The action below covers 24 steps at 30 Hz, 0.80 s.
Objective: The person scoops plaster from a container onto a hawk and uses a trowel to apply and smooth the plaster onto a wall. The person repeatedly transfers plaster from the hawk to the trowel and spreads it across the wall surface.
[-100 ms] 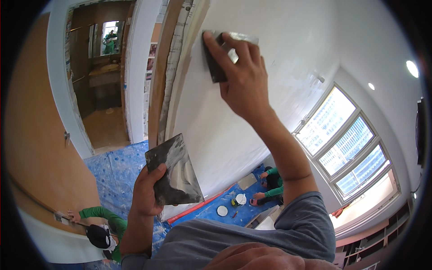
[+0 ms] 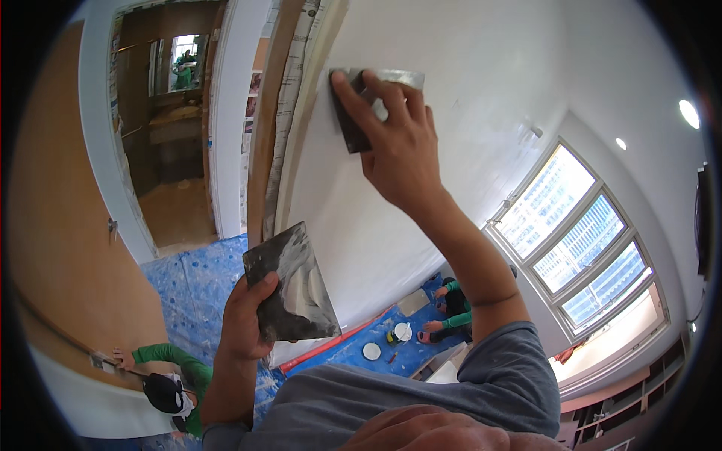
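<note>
Gripping a blade (image 2: 350,128) in the right hand (image 2: 406,150) at twelve o'clock, against the wall (image 2: 481,128); clasping a smeared plate (image 2: 302,295) in the left hand (image 2: 244,322) at eight o'clock, above blue sheeting (image 2: 197,289).

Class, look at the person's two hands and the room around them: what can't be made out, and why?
All in the head view:
- Most fingers of the left hand: behind the smeared plate.
- Part of the flat blade: covered by the right hand.
- Much of the co-worker at right: behind the person's arm and sleeve.
- The white container's contents: too small.
- Dark wall object: cut off by the fisheye rim.
</note>
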Each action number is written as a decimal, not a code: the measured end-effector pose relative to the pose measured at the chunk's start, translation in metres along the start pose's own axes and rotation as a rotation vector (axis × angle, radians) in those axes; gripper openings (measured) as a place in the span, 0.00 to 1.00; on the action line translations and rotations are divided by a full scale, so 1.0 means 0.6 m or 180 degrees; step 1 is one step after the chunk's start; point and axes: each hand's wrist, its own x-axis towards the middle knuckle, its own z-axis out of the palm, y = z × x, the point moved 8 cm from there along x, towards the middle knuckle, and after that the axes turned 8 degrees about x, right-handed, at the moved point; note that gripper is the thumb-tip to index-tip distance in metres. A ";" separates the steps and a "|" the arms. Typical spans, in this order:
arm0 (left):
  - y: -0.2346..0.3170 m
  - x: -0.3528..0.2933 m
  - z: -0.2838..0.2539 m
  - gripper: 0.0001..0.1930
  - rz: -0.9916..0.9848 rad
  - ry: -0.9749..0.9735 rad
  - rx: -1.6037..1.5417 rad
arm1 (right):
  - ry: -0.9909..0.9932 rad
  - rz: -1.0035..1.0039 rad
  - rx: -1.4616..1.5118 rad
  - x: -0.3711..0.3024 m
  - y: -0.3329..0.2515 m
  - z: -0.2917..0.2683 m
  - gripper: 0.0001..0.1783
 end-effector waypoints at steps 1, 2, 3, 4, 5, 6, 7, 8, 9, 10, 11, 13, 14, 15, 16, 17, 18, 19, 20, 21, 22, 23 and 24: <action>-0.007 0.003 -0.005 0.20 -0.0012 0.0055 0.0026 | -0.0058 0.0021 0.0045 -0.010 -0.001 0.002 0.47; -0.009 -0.001 -0.009 0.20 0.0007 0.0117 0.0061 | -0.0163 0.0030 0.0015 -0.016 -0.005 0.004 0.46; -0.012 -0.008 -0.010 0.19 -0.0028 0.0171 0.0045 | -0.0298 -0.0008 0.0019 -0.021 -0.011 0.000 0.44; -0.017 -0.017 -0.012 0.19 -0.0062 0.0230 0.0027 | -0.0435 -0.0047 0.0026 -0.026 -0.016 -0.009 0.42; -0.012 -0.026 -0.013 0.19 -0.0038 0.0287 0.0032 | -0.0511 -0.0108 0.0038 -0.019 -0.018 -0.019 0.41; -0.003 -0.026 -0.007 0.19 0.0014 0.0261 0.0062 | -0.0554 -0.0211 0.0047 -0.008 -0.002 -0.034 0.39; 0.006 -0.029 -0.002 0.19 0.0070 0.0247 0.0089 | -0.0598 -0.0319 0.0063 0.006 0.017 -0.052 0.37; 0.008 -0.034 0.002 0.19 0.0128 0.0243 0.0119 | -0.0045 -0.0338 0.0161 0.036 0.047 -0.096 0.35; 0.004 -0.033 0.001 0.19 0.0074 0.0127 0.0184 | 0.0346 -0.0293 -0.0141 0.074 0.086 -0.139 0.33; -0.001 -0.039 -0.010 0.20 0.0035 0.0062 0.0254 | 0.0678 -0.0163 -0.0093 0.114 0.116 -0.186 0.31; -0.007 -0.037 -0.013 0.21 -0.0034 -0.0048 0.0322 | 0.0946 0.0134 -0.0148 0.152 0.164 -0.220 0.32; -0.018 -0.025 -0.020 0.21 0.0102 0.0082 -0.0008 | 0.0850 0.0459 0.0164 0.250 0.185 -0.273 0.24; -0.018 -0.022 -0.025 0.21 0.0192 0.0176 -0.0182 | 0.0895 0.0378 0.0085 0.274 0.187 -0.276 0.24; -0.018 -0.023 -0.019 0.21 0.0140 0.0055 -0.0317 | 0.0924 0.0306 -0.0004 0.303 0.198 -0.275 0.23; -0.017 -0.026 -0.012 0.21 0.0086 -0.0071 -0.0448 | 0.0954 0.0237 -0.0098 0.332 0.211 -0.273 0.23; -0.020 -0.030 -0.007 0.21 0.0008 -0.0208 -0.0595 | 0.0960 0.0169 -0.0211 0.352 0.209 -0.273 0.22; -0.020 -0.031 -0.005 0.21 0.0047 -0.0229 -0.0595 | 0.0964 0.0103 -0.0333 0.361 0.209 -0.274 0.22; -0.021 -0.030 -0.002 0.21 0.0079 -0.0260 -0.0594 | 0.0945 0.0118 -0.0341 0.363 0.213 -0.274 0.22; -0.021 -0.031 -0.003 0.21 0.0132 -0.0227 -0.0602 | 0.0919 0.0124 -0.0283 0.366 0.207 -0.262 0.22; -0.023 -0.032 -0.007 0.20 0.0129 -0.0123 -0.0566 | 0.0889 0.0134 -0.0242 0.367 0.201 -0.251 0.23; -0.024 -0.032 -0.010 0.20 0.0115 -0.0033 -0.0530 | 0.0846 0.0207 -0.0095 0.360 0.200 -0.241 0.23; -0.026 -0.032 -0.012 0.20 0.0089 0.0043 -0.0492 | 0.0798 0.0285 0.0034 0.341 0.199 -0.233 0.23; -0.027 -0.031 -0.011 0.20 0.0068 -0.0001 -0.0476 | 0.0735 0.0350 0.0093 0.320 0.181 -0.235 0.24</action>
